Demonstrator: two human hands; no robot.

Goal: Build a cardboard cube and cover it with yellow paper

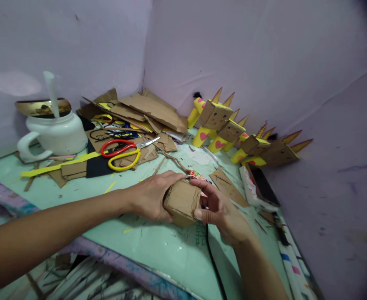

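A brown cardboard box is held just above or on a pale green tabletop, at the near middle; which of the two cannot be told. Its left side is clamped by the fingers of the left hand. By the right hand, the thumb is set against the right edge and the index finger is curved toward the far corner, the two held apart; how firmly cannot be told. The box's shaping seems largely done, while its visible faces are undecorated. Beyond it, red-and-yellow-handled scissors are laid near a heap of brown cardboard scraps. Along the wall, horned cardboard-and-yellow-paper figures are lined up, seemingly finished, with spots and hearts applied.
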